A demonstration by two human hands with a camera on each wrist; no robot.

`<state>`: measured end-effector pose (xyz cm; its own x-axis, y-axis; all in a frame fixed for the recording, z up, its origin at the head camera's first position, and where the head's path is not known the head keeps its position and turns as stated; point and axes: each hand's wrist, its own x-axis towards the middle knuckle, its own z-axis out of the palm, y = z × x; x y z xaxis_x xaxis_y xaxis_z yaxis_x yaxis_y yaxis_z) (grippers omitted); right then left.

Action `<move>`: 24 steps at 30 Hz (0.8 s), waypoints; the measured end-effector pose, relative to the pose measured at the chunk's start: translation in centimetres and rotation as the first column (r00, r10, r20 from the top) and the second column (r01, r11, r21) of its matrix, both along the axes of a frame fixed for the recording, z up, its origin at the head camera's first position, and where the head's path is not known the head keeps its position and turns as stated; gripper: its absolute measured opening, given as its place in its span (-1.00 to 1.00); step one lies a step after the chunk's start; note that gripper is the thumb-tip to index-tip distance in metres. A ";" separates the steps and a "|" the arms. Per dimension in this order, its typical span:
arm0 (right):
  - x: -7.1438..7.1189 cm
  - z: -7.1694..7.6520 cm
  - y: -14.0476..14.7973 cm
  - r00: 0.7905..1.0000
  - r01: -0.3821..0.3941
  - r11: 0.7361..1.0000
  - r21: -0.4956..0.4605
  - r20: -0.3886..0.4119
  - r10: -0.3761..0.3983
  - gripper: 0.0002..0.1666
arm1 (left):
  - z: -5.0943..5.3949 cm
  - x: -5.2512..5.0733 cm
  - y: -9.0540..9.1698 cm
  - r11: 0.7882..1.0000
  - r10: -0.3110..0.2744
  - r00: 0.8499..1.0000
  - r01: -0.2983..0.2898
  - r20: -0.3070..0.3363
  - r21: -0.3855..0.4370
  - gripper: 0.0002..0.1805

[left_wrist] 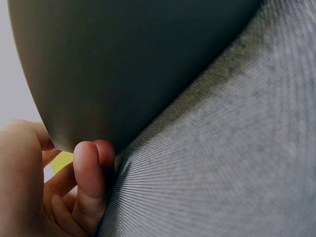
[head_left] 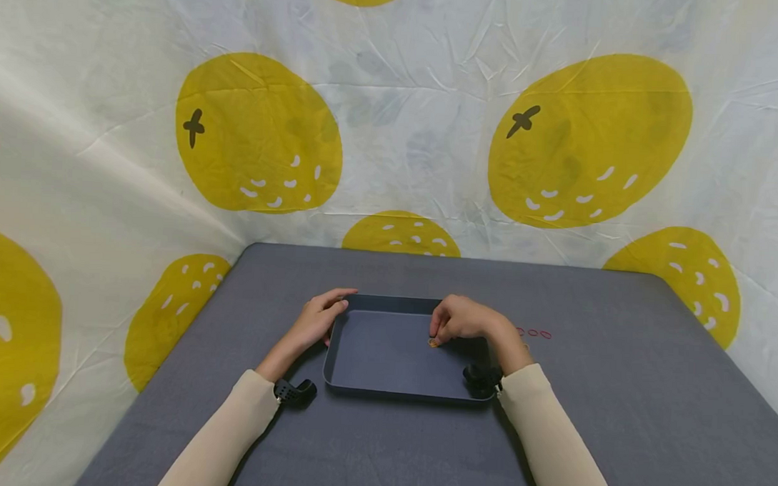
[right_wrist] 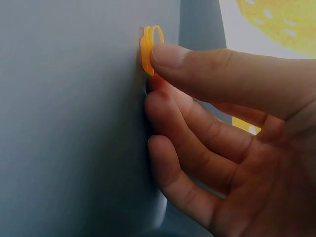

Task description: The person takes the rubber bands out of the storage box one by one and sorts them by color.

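Observation:
A grey rectangular tray point(head_left: 385, 357) lies on the cloth-covered table in the head view. My left hand point(head_left: 313, 319) holds its far left corner. In the left wrist view, the thumb goes over the rim and curled fingers point(left_wrist: 89, 170) touch the outer wall point(left_wrist: 123, 74). My right hand point(head_left: 466, 319) reaches over the tray's right side, down to its floor. Between thumb and fingers it pinches orange rubber bands point(right_wrist: 148, 49), several strands close together, at the tray's floor point(right_wrist: 74, 98). The exact number of bands is hard to tell.
Several red rubber bands point(head_left: 534, 333) lie in a row on the grey tablecloth point(head_left: 615, 394), right of the tray. Near my right wrist, a yellowish band point(head_left: 526, 346) is partly hidden. A white curtain with yellow fruit prints point(head_left: 418, 144) hangs behind the table.

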<state>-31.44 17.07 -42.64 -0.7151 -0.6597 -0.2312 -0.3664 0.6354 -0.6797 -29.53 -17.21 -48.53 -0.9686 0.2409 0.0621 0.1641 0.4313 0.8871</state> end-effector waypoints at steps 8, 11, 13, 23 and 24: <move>0.1 0.0 -0.1 1.000 -0.006 1.000 -0.006 0.001 0.006 -0.93 | 0.1 0.0 0.0 1.000 0.004 1.000 -0.004 0.002 0.012 -0.57; 0.1 0.0 -0.1 1.000 -0.007 1.000 -0.004 -0.006 0.007 -0.92 | 0.0 0.0 0.1 1.000 0.008 1.000 -0.008 0.004 0.009 -0.56; 0.1 0.0 -0.1 1.000 -0.006 1.000 0.000 -0.011 0.006 -0.92 | 0.0 -0.1 0.1 1.000 0.012 1.000 -0.012 0.007 0.005 -0.56; 0.3 0.0 -0.2 1.000 -0.017 1.000 -0.003 -0.013 0.017 -0.88 | 0.0 0.1 0.1 1.000 0.007 1.000 -0.007 -0.005 0.003 -0.58; 0.4 0.0 -0.1 1.000 -0.018 1.000 -0.004 -0.015 0.018 -0.87 | 0.0 0.2 0.1 1.000 0.004 1.000 -0.004 -0.004 0.003 -0.58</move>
<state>-31.09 16.92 -42.60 -0.7062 -0.6736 -0.2180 -0.3880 0.6258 -0.6766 -29.37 -17.10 -48.50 -0.9693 0.2367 0.0667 0.1659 0.4291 0.8879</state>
